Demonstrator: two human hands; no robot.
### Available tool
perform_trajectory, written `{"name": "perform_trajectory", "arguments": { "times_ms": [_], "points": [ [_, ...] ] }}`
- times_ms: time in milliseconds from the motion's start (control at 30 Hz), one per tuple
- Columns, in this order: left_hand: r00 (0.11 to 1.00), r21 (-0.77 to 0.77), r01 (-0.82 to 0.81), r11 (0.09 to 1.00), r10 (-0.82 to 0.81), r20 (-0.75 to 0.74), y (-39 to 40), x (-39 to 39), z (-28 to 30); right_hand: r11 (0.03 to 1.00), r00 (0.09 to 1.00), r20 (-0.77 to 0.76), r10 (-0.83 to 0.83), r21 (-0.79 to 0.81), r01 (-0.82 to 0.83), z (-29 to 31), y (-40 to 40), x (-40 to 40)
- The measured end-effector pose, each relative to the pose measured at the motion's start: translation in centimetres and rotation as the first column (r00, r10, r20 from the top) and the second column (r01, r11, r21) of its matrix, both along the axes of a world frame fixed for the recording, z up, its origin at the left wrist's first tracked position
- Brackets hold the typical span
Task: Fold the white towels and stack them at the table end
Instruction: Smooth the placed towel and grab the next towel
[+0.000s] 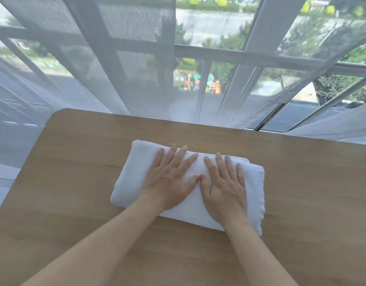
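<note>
A folded white towel point(134, 174) lies on the wooden table point(75, 172), near its far edge and a little left of centre. My left hand point(169, 178) lies flat on the towel's middle with the fingers spread and straight. Beside it, my right hand point(225, 184) presses flat on the towel's right half, fingers straight too. The thumbs nearly touch. The towel looks thick, with several layers showing at its right end. No other towel is in view.
Sheer white curtains point(116, 69) hang right behind the table's far edge, in front of a large window point(209, 52). The table's rounded far-left corner point(56, 114) is in view. Bare wood surrounds the towel on all sides.
</note>
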State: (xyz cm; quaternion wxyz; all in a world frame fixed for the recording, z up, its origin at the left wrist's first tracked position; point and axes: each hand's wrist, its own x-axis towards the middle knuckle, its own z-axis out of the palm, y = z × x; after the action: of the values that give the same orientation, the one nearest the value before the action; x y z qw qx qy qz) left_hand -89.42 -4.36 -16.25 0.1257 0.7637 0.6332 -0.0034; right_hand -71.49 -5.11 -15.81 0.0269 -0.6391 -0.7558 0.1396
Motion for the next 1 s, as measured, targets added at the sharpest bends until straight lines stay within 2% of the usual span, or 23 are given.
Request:
{"name": "perform_trajectory", "arguments": {
  "times_ms": [100,233,300,400,467,533,600,667,733,800,900,967,1000],
  "points": [
    [0.995,-0.042,-0.064,0.997,0.061,-0.074,0.9,-3.4,-0.2,1.0,0.999,0.035,-0.028,0.005,0.028,-0.7,0.4,2.8],
    [0.938,-0.118,-0.34,0.933,0.328,-0.108,2.1,-6.8,0.4,0.964,0.963,0.083,-0.256,-0.053,0.261,-0.7,1.2,5.6],
    [0.96,-0.056,-0.264,0.963,0.257,-0.108,2.1,-4.5,0.6,0.967,0.963,0.1,-0.25,-0.023,0.253,-0.4,1.1,3.5],
    [0.995,-0.036,-0.096,0.995,0.096,-0.005,1.1,-1.6,0.2,0.997,0.997,-0.007,-0.078,0.018,0.078,-0.4,-0.1,0.6],
    [0.99,-0.036,-0.142,0.989,0.143,0.002,2.1,-2.9,-0.1,0.998,0.998,0.005,-0.066,0.018,0.066,-1.1,0.6,2.3],
    [0.968,-0.069,-0.251,0.966,0.25,-0.022,2.9,-5.1,-0.4,0.984,0.986,0.022,-0.166,-0.056,0.167,-1.8,1.5,5.3],
    [0.924,-0.147,-0.375,0.915,0.383,0.024,3.3,-6.2,-0.8,0.915,0.924,-0.062,-0.377,-0.178,0.361,-2.1,2.3,7.7],
    [0.884,-0.182,-0.444,0.877,0.462,0.071,3.5,-6.4,-0.8,0.863,0.863,-0.132,-0.487,-0.224,0.453,-1.9,2.6,8.0],
    [0.821,-0.191,-0.521,0.832,0.55,0.154,3.4,-6.3,-0.7,0.847,0.839,-0.152,-0.523,-0.204,0.491,-1.8,2.3,7.7],
    [0.683,-0.278,-0.606,0.745,0.667,0.298,3.3,-6.7,-0.1,0.815,0.786,-0.223,-0.577,-0.226,0.534,-1.4,1.9,7.6],
    [0.516,-0.409,-0.626,0.664,0.746,0.422,1.6,-8.2,0.5,0.725,0.66,-0.303,-0.688,-0.334,0.602,-1.0,0.1,7.7],
    [0.391,-0.483,-0.63,0.609,0.785,0.48,-0.6,-9.0,0.5,0.65,0.584,-0.29,-0.758,-0.404,0.644,-0.7,-1.3,7.0],
    [0.357,-0.505,-0.624,0.595,0.793,0.494,-1.7,-9.2,0.3,0.617,0.551,-0.28,-0.786,-0.422,0.665,-0.4,-1.7,6.5]
  ]
}}
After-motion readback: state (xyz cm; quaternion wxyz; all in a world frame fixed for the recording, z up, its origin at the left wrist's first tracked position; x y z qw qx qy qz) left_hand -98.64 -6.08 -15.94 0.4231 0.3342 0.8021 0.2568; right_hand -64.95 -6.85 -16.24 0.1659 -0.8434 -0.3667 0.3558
